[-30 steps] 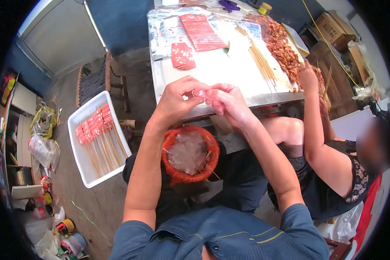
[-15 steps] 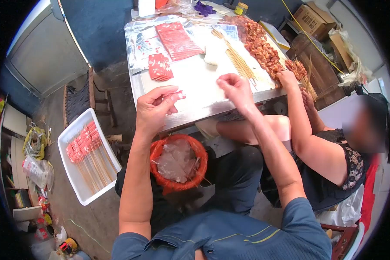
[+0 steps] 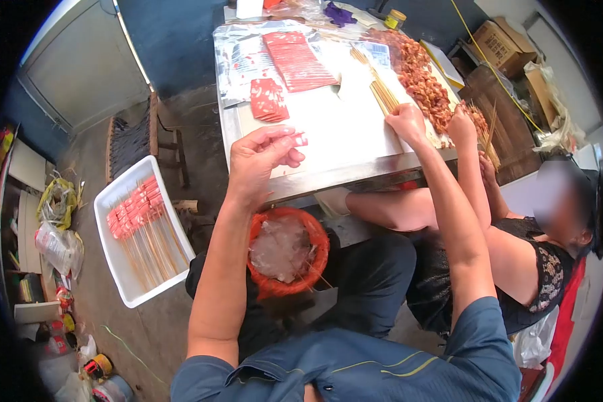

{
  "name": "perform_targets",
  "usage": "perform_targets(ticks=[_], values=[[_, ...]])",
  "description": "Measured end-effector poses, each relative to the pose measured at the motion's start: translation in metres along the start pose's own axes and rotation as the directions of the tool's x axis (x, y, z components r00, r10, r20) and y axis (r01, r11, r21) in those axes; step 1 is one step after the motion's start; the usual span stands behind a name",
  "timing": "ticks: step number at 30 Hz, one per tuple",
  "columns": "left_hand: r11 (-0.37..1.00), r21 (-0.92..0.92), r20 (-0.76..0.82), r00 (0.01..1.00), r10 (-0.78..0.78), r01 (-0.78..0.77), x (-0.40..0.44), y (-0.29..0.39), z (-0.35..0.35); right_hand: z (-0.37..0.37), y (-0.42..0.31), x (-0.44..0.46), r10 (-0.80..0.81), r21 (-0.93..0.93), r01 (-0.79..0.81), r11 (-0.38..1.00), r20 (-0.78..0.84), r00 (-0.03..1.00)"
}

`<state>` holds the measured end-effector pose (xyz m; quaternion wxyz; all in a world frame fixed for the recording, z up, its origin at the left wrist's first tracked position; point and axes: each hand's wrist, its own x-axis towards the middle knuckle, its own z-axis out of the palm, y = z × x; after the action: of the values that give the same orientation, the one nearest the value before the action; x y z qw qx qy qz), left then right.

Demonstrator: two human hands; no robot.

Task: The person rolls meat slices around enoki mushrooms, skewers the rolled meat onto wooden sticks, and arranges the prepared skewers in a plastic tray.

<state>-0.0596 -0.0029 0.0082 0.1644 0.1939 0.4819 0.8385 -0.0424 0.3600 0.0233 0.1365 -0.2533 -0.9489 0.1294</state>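
Note:
My left hand (image 3: pixel 264 157) is closed in a pinch on a small folded meat slice (image 3: pixel 301 139), red with white patches, above the near edge of the table. A stack of similar slices (image 3: pixel 268 100) lies just beyond it, with a larger row of red slices (image 3: pixel 298 61) farther back on foil packaging. My right hand (image 3: pixel 407 124) is closed at the near end of a bundle of bamboo skewers (image 3: pixel 380 87); its fingertips are partly hidden, and it seems to pinch a skewer there.
On my right a co-worker's hand (image 3: pixel 462 127) is close to my right hand, beside a long pile of reddish meat pieces (image 3: pixel 423 79). A white tray (image 3: pixel 106 231) of filled skewers stands at left. Below the table edge sits an orange-lined bucket (image 3: pixel 289 289).
My right hand has moved right and away from me, from over the board to the skewer bundle. My left hand still pinches the meat slice. The view has shifted slightly.

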Motion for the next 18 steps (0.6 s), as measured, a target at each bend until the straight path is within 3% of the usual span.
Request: perform_targets(ticks=[6,8,9,13,16,18], values=[[0.996,-0.089,-0.036,0.999,-0.033,0.029,-0.001,0.003,0.006,-0.011,-0.004,0.003,0.034,0.086,-0.043,0.995,0.103,0.994],[0.994,-0.089,-0.041,0.997,-0.070,0.066,-0.001,0.004,0.007,-0.021,-0.006,0.000,-0.016,-0.032,0.021,0.999,0.147,0.989],[0.997,-0.070,-0.017,0.999,-0.042,0.040,-0.001,0.002,0.005,-0.017,-0.009,-0.001,-0.079,-0.101,0.085,0.991,0.068,0.995],[0.998,-0.067,0.002,1.000,-0.016,0.016,-0.001,0.000,0.007,-0.014,-0.003,0.003,-0.239,-0.147,0.250,0.957,0.085,0.967],[0.997,-0.081,0.015,1.000,0.003,-0.002,0.001,0.000,0.007,-0.014,0.001,0.004,-0.177,-0.012,0.178,0.984,0.087,0.980],[0.997,-0.071,-0.010,1.000,0.012,-0.013,0.002,0.000,0.006,-0.020,-0.004,-0.001,-0.011,0.032,0.007,0.999,0.126,0.992]])
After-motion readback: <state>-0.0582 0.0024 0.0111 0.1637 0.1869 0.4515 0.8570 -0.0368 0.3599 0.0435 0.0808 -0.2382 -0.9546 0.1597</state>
